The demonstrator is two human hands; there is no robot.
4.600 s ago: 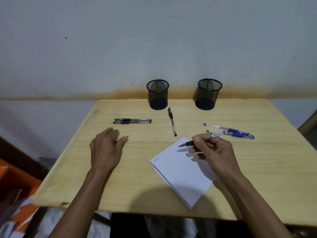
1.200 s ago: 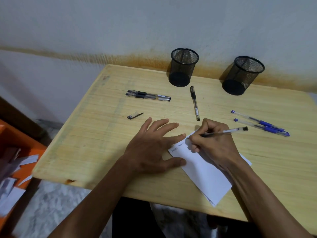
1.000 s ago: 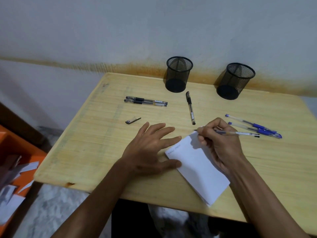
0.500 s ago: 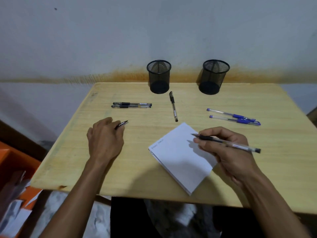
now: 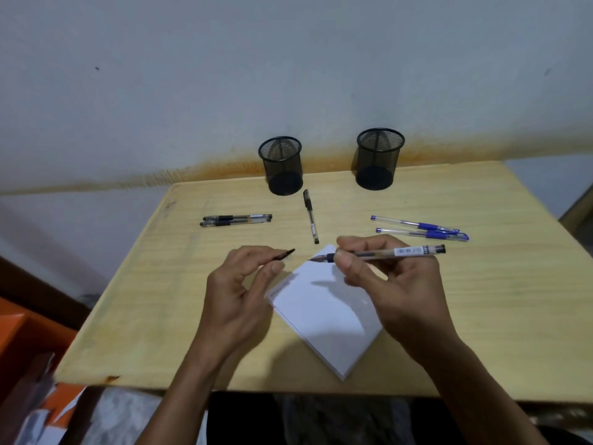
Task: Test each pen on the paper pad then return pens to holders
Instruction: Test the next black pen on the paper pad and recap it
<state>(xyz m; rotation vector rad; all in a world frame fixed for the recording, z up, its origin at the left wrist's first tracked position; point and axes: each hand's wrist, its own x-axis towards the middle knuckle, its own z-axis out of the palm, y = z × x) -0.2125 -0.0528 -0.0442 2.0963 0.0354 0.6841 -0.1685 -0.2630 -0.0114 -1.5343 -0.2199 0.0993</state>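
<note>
My right hand (image 5: 394, 284) pinches an uncapped clear pen (image 5: 401, 252) held level above the white paper pad (image 5: 324, 316), its tip pointing left. My left hand (image 5: 239, 287) pinches the black pen cap (image 5: 285, 254) just left of that tip, a small gap between them. Two black pens (image 5: 237, 220) lie side by side at the left, and one more black pen (image 5: 311, 216) lies in the middle. Two blue pens (image 5: 420, 229) lie at the right. Two black mesh holders (image 5: 282, 165) (image 5: 378, 159) stand at the back by the wall and look empty.
The wooden table (image 5: 497, 300) butts against a grey wall with a rusty stain. Its front edge runs just under my forearms. Orange objects and loose papers (image 5: 29, 364) lie on the floor at the lower left.
My right hand lifted the pen off the pad after writing. My left hand left the pad, picked up the cap from the table and brought it to the pen's tip.
</note>
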